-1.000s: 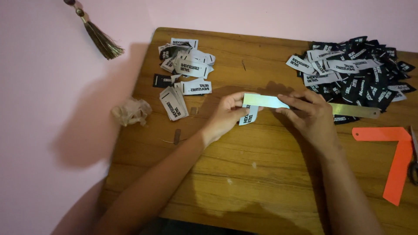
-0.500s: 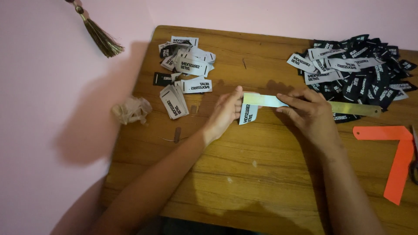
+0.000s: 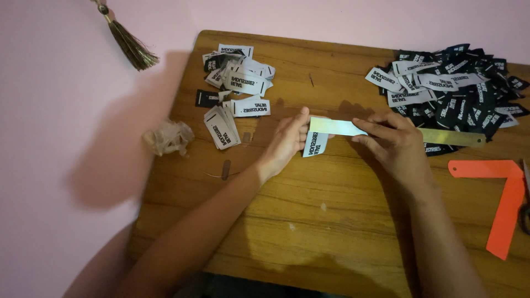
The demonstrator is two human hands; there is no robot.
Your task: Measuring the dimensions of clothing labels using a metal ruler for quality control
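On the wooden worktop (image 3: 342,221), the left hand (image 3: 287,142) lies with its fingers stretched out flat against a white cloth label (image 3: 316,143) printed in black, which lies just left of centre. This grip is open, pressing on the label's left edge rather than closing around it. The right hand (image 3: 395,144) rests on a long metal ruler (image 3: 386,131) that lies across the label's top end and runs off to the right; its fingers are spread flat over the ruler, holding it down, not wrapped around it.

A loose stack of white labels (image 3: 234,91) sits near the left hand. A heap of black and white labels (image 3: 450,91) fills the far right corner. An orange L-shaped piece (image 3: 505,201) lies by the right edge. A crumpled wad (image 3: 168,138) sits just off the left edge, and a tassel (image 3: 128,41) hangs on the pink wall (image 3: 61,138).
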